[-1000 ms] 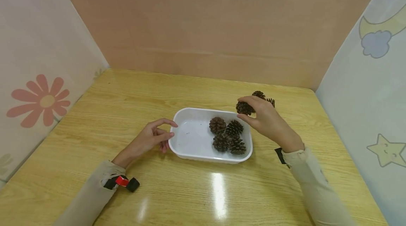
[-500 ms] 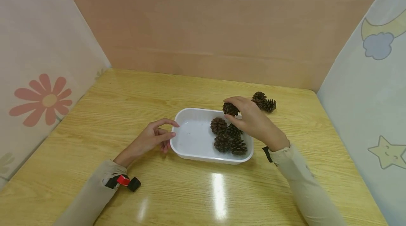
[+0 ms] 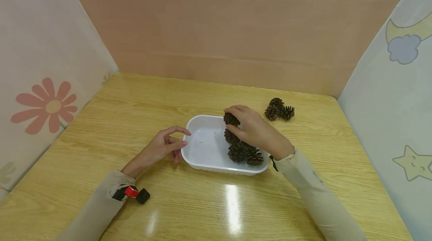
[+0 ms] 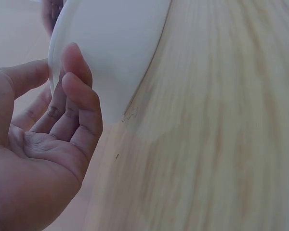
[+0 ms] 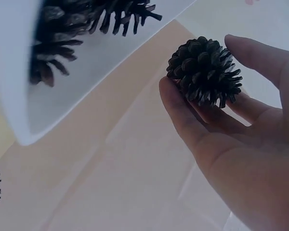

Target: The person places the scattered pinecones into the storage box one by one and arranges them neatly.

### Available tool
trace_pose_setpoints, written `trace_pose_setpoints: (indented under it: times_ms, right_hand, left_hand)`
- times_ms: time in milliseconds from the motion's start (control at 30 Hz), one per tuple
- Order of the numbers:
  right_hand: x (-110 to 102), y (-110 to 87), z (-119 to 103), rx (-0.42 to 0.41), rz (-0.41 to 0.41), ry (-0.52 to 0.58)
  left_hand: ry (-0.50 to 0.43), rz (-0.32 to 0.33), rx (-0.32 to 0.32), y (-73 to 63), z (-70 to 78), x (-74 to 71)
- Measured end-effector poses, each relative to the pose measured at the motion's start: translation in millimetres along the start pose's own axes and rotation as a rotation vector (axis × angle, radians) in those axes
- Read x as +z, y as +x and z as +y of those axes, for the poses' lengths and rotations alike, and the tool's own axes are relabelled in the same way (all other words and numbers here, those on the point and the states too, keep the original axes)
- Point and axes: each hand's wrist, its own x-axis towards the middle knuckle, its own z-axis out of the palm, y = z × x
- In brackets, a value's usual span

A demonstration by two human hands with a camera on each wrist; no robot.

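Observation:
My right hand [image 3: 251,126] holds a brown pine cone [image 3: 231,118] between thumb and fingers, over the far side of a white plastic tray [image 3: 206,167]. In the right wrist view the held pine cone [image 5: 202,72] shows clear of the tray wall. Several other pine cones [image 3: 237,152] sit in the right half of the tray, partly hidden by the right hand. At the tray's left end, my left hand [image 3: 156,151] holds the rim with thumb and forefinger. The left wrist view shows its other fingers [image 4: 84,98] curled beside the tray's outer wall.
A small cluster of pine cones [image 3: 278,109] lies on the wooden table [image 3: 189,211], behind and right of the tray. A tan panel [image 3: 216,38] stands at the back. Patterned panels flank the table on both sides.
My right hand has carried the pine cone leftward from near the cluster to above the tray. The left hand has kept its place at the rim.

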Motion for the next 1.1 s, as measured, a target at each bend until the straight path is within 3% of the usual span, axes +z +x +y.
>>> trace_pose_setpoints:
  times_ms: [400,700,967,1100]
  right_hand:
    - [3.8,14.9,-1.8,-0.012,-0.080,0.007]
    - [5.4,21.7,9.5,0.032,-0.127,-0.021]
    - [6.3,26.1,11.6,-0.019,-0.126,0.040]
    - [7.9,31.4,10.3,-0.045,-0.163,0.092]
  left_hand:
    - [0.000,0.005,-0.015,0.4,1.3,0.9]
    - [-0.003,0.000,-0.017,0.1,1.3,1.0]
    - [0.005,0.008,-0.027,0.2,1.4,0.9]
    - [0.003,0.006,-0.024,0.3,0.7,0.7]
